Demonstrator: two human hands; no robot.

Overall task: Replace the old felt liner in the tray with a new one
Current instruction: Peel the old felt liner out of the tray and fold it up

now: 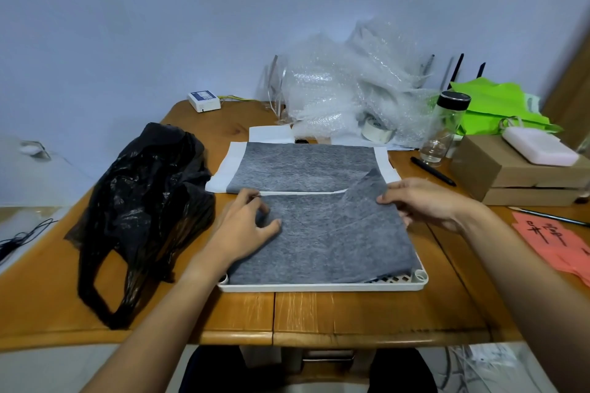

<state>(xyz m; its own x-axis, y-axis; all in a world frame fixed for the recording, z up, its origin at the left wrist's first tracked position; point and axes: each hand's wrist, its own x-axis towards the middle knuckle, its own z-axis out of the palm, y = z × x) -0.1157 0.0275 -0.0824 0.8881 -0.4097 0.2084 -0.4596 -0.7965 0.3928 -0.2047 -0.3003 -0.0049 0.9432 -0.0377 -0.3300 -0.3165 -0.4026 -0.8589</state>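
**Felt liner partly lifted in tray**

I note a black plastic bag [140, 201] at left. My left hand [245, 230] presses flat, fingers spread, on the grey felt liner [335, 246] in the white tray [319, 287]; my right hand [424, 201] pinches its raised far-right corner. A second felt sheet [297, 166] lies just beyond on the desk [351, 313].

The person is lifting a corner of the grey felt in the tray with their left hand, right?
Not quite: the head view shows the right hand lifting the far corner of the grey felt in the tray. The left hand just presses it down.

Soft even indoor light, faint shadows, wide-angle bending and blur at edges
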